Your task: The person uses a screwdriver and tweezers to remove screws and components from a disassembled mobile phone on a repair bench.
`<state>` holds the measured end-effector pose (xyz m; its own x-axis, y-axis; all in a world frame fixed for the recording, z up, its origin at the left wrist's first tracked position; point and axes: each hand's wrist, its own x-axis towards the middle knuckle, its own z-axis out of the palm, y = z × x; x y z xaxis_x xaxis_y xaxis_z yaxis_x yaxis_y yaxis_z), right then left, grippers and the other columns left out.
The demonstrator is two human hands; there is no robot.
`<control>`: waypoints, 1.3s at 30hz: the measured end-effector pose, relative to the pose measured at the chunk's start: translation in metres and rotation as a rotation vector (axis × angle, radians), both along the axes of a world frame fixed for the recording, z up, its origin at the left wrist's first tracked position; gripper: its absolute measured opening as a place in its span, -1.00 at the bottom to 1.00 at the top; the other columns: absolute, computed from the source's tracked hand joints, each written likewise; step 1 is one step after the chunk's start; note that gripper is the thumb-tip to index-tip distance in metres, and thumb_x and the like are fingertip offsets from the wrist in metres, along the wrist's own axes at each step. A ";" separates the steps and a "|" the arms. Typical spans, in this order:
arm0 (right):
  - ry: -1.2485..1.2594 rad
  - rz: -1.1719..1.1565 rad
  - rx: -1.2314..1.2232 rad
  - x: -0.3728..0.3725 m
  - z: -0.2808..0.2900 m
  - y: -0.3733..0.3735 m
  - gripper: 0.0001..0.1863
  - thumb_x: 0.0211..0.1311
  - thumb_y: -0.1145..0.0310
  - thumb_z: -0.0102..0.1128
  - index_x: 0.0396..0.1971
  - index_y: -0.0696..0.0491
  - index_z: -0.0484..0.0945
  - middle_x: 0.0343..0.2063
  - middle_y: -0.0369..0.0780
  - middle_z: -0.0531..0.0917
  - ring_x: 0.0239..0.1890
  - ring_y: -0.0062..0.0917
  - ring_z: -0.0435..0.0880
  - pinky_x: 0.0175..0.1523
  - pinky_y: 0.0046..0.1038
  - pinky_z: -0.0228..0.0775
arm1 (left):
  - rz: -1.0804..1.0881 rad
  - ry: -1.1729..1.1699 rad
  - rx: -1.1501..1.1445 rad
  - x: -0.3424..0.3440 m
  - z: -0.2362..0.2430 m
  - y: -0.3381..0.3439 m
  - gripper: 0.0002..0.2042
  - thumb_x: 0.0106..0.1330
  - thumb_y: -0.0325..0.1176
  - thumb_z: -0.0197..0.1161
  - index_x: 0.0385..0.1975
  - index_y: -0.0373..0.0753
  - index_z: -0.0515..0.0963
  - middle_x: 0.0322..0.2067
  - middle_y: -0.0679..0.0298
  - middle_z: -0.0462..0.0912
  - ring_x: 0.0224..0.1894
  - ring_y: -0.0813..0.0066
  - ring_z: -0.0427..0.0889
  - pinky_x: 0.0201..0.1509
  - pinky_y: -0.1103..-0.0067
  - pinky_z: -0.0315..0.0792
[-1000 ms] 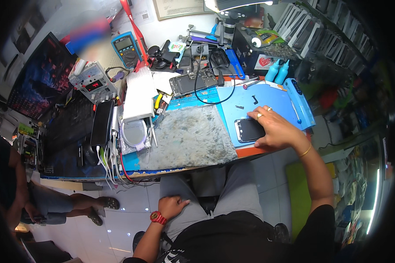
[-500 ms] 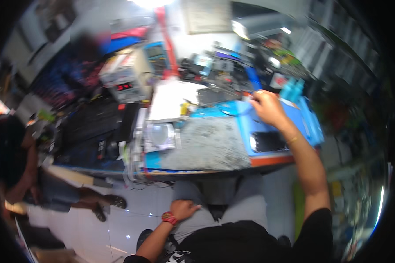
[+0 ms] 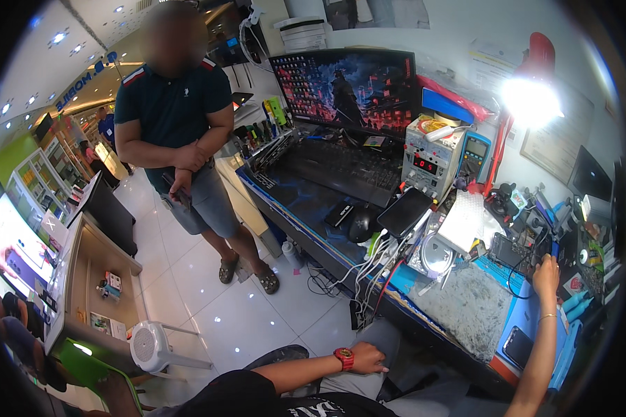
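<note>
On my thigh rests my left hand point(image 3: 368, 358), fingers loosely laid down and holding nothing; a red watch point(image 3: 343, 358) is on that wrist. My right hand point(image 3: 546, 276) reaches out over the right side of the workbench, its fingers drawn together. A slim blue object point(image 3: 555, 249) stands just beyond the fingertips, and whether they grip it I cannot make out. Below that hand, a dark smartphone point(image 3: 517, 346) lies on a blue mat point(image 3: 513, 321). A thin black cable point(image 3: 513, 279) loops beside the hand. Left of it spreads a worn grey work mat point(image 3: 462, 306).
A lit lamp point(image 3: 532, 103) hangs above the bench. Along it stand a power supply point(image 3: 424, 170), a monitor point(image 3: 348, 90), a keyboard point(image 3: 337, 167) and a mouse point(image 3: 363, 226). White cables point(image 3: 368, 260) hang over the front edge. Another person point(image 3: 177, 125) stands left of the bench; a white stool point(image 3: 149, 347) is nearby.
My view has swung left, bringing the standing person and shop floor into full sight. My right hand stays near the blue object; my left hand remains on my thigh.
</note>
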<state>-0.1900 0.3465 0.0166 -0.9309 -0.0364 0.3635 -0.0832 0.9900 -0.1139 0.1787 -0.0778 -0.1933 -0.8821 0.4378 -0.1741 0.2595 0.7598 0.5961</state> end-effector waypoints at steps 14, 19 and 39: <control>-0.076 -0.138 -0.039 -0.034 0.012 -0.011 -0.76 0.40 0.31 0.35 -0.11 0.18 0.71 0.08 0.07 0.68 0.21 0.12 0.63 0.29 0.05 0.51 | 0.016 -0.032 -0.023 0.004 0.008 -0.001 -0.48 0.42 0.21 0.30 -0.47 -0.21 0.67 -0.49 0.00 0.72 -0.33 -0.12 0.76 -0.21 0.06 0.58; 0.045 -0.183 0.033 -0.035 0.001 0.022 -0.75 0.46 0.24 0.30 -0.12 0.12 0.70 0.00 0.03 0.73 0.14 0.04 0.68 0.15 0.08 0.57 | 0.001 -0.019 -0.027 -0.015 0.004 0.000 -0.44 0.42 0.26 0.28 -0.48 -0.18 0.68 -0.50 0.02 0.73 -0.36 -0.10 0.77 -0.25 0.06 0.57; 0.468 0.252 -0.369 0.192 0.131 -0.057 -0.87 0.52 0.48 0.22 -0.26 0.22 0.58 -0.31 -0.04 0.64 -0.20 -0.10 0.62 0.01 -0.21 0.42 | -0.014 -0.039 -0.098 -0.007 0.012 0.002 -0.43 0.39 0.28 0.31 -0.45 -0.20 0.73 -0.49 0.00 0.75 -0.37 -0.10 0.78 -0.24 0.08 0.61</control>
<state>0.0017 0.2895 0.1473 -0.6505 -0.0284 0.7590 -0.4314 0.8363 -0.3384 0.1722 -0.0759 -0.1813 -0.8677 0.4291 -0.2508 0.2483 0.8113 0.5292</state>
